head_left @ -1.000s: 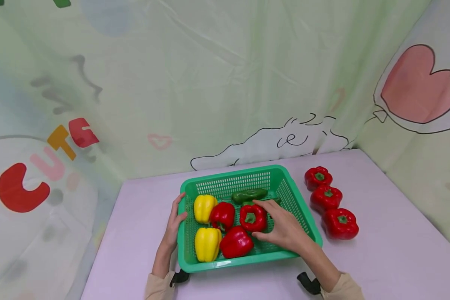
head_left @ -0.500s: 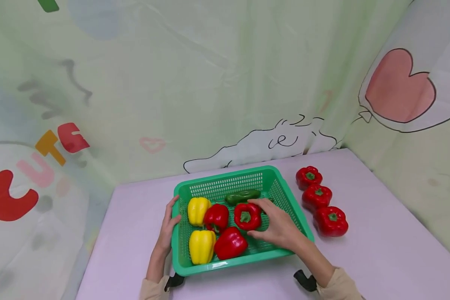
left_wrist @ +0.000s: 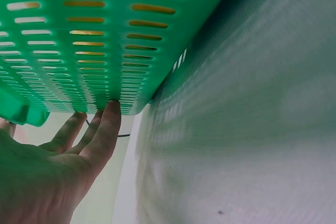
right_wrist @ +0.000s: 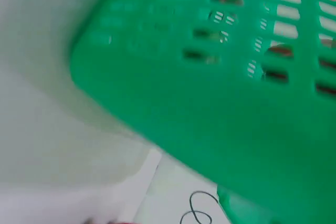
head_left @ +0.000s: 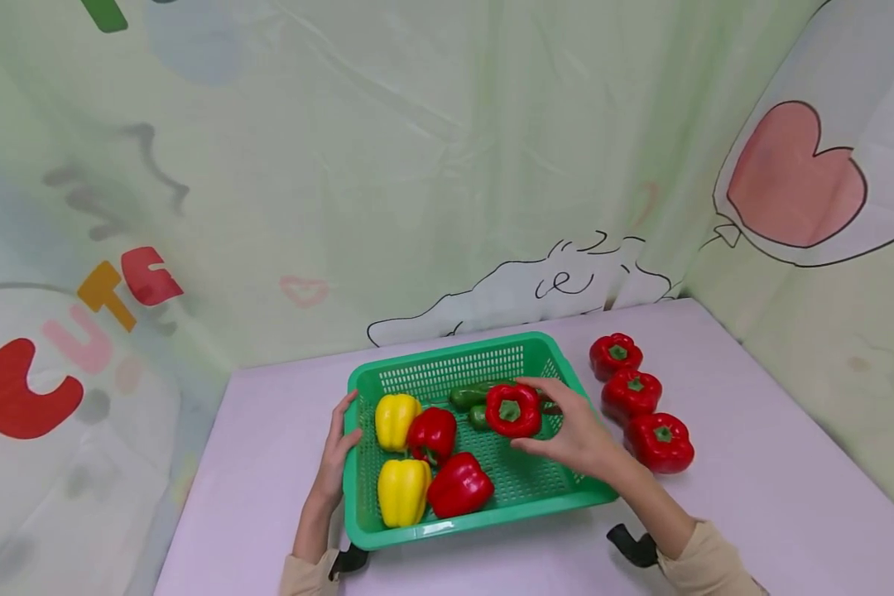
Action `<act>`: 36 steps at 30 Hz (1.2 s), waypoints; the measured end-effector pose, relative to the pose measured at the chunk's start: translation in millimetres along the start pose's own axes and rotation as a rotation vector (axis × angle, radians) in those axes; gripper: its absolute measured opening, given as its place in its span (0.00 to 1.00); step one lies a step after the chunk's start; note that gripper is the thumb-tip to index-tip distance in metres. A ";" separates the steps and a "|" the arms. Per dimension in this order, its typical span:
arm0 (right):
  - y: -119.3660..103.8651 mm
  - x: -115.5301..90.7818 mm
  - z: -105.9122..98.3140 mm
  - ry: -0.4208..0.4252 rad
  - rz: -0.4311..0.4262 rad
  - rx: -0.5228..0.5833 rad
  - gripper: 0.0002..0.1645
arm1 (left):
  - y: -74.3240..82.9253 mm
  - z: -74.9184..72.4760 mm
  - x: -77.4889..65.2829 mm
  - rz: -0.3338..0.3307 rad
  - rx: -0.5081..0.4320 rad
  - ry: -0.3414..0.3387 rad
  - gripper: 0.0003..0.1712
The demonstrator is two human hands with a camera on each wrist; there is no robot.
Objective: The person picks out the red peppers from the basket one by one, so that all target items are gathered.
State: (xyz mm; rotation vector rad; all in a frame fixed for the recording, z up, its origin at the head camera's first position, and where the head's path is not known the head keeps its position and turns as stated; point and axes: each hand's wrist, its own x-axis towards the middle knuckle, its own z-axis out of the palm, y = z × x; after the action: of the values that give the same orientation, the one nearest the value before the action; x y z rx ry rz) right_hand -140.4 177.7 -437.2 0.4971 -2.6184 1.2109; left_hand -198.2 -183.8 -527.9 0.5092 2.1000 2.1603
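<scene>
In the head view, the right hand (head_left: 575, 434) had thumb and fingers clamped on a red bell pepper (head_left: 514, 418) within the outline of a green basket (head_left: 521, 512). From it, two yellow bell peppers (head_left: 404, 494) lay toward eight and nine o'clock; three red bell peppers (head_left: 632, 395) stood outside, toward two to three. The left hand (head_left: 333, 459), thumb and fingers apart, touched the basket's nine-o'clock rim.

In the left wrist view, extended fingers (left_wrist: 105, 136) touched the slotted outer wall.

In the right wrist view, a dark cable (right_wrist: 190, 203) curled near six o'clock.
</scene>
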 end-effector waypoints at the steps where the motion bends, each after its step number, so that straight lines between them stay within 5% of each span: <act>1: 0.2 0.3 -3.1 -0.014 0.019 0.002 0.49 | -0.1 0.1 0.0 0.001 -0.001 0.000 0.31; 17: 12.5 -1.0 -41.0 -0.032 0.135 0.008 0.46 | -0.5 0.4 -0.2 0.004 0.030 0.003 0.31; 36: 33.2 17.4 -70.4 -0.019 0.113 0.060 0.47 | 0.3 -0.5 1.4 -0.001 0.019 0.007 0.32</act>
State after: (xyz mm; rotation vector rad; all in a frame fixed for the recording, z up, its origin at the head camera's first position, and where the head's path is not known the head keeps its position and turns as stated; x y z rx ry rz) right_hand -165.6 248.2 -409.5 0.3775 -2.6655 1.3283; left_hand -199.7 -183.8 -527.4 0.5029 2.1256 2.1464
